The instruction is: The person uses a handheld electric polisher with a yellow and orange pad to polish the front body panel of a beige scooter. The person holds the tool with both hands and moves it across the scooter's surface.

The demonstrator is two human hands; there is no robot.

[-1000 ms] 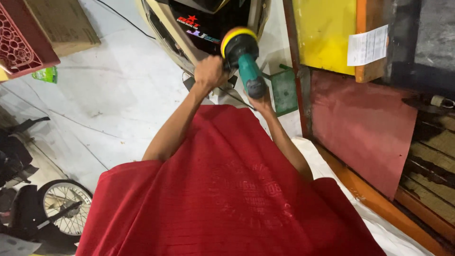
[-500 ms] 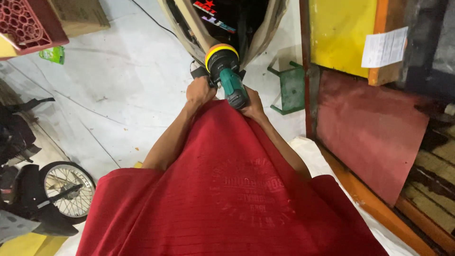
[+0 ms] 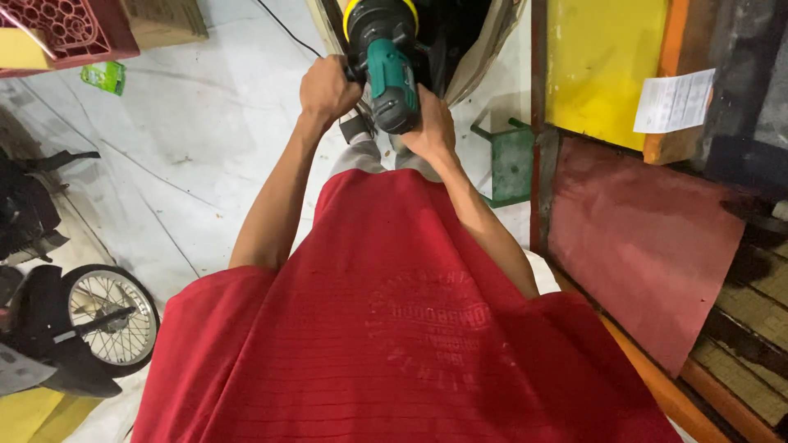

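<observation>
- Head view: one green and black power polisher (image 3: 392, 78) is held out in front of the person's chest, its yellow-rimmed round head at the top edge of the picture, against the dark body of a machine whose pale panels (image 3: 484, 49) flank it.
- The left hand (image 3: 328, 89) is wrapped tight around a side grip at the tool's left. The right hand (image 3: 430, 127) is clasped around the rear of the green body. Two hands on one tool likely steady it against its own spin and keep the head pressed flat.
- Both forearms reach forward over a red shirt (image 3: 394, 328), elbows apart, which seems to brace the tool on the body's midline.
- One black cable (image 3: 283, 25) trails off across the pale floor (image 3: 189, 164) towards the top edge.
- Around the person: one green metal stand (image 3: 509, 164) on the floor just right of the hands, one spoked wheel (image 3: 111, 316) at lower left, one red crate (image 3: 66, 29) at upper left, one white paper sheet (image 3: 675, 100) on the yellow and orange panels at right.
</observation>
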